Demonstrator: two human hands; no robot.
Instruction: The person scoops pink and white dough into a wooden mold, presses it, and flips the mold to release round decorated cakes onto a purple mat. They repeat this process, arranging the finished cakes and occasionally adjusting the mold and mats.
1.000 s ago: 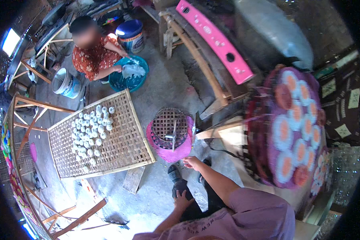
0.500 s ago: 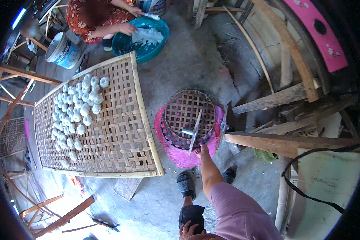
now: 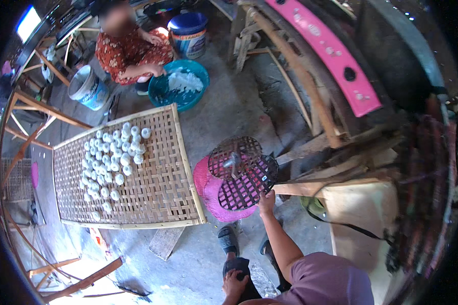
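My right hand (image 3: pixel 266 200) is closed on the near rim of a dark, round, open-lattice tray (image 3: pixel 239 195), which is tilted and overlaps a pink woven sack (image 3: pixel 202 178). Partly behind that tray lies a second round woven piece, a brown lattice basket (image 3: pixel 220 155), also over the sack. A shiny grey metal object (image 3: pixel 232 161) shows on the brown basket, blurred. My left hand (image 3: pixel 235 282) rests on my knee with its fingers laid out and nothing in them.
To the left, a large bamboo rack (image 3: pixel 158 178) carries many white round lumps (image 3: pixel 115 152). Beyond it, a person (image 3: pixel 132 56) crouches with a hand in a teal basin (image 3: pixel 193 104) of white material. Buckets (image 3: pixel 188 40) stand nearby. Wooden beams (image 3: pixel 310 189) and a pale board (image 3: pixel 361 223) flank the right.
My right hand has raised and tilted the dark lattice tray off the brown basket, toward the right. The long flat blade-like strip no longer shows. The person's far hand has left the basin. The view has shifted.
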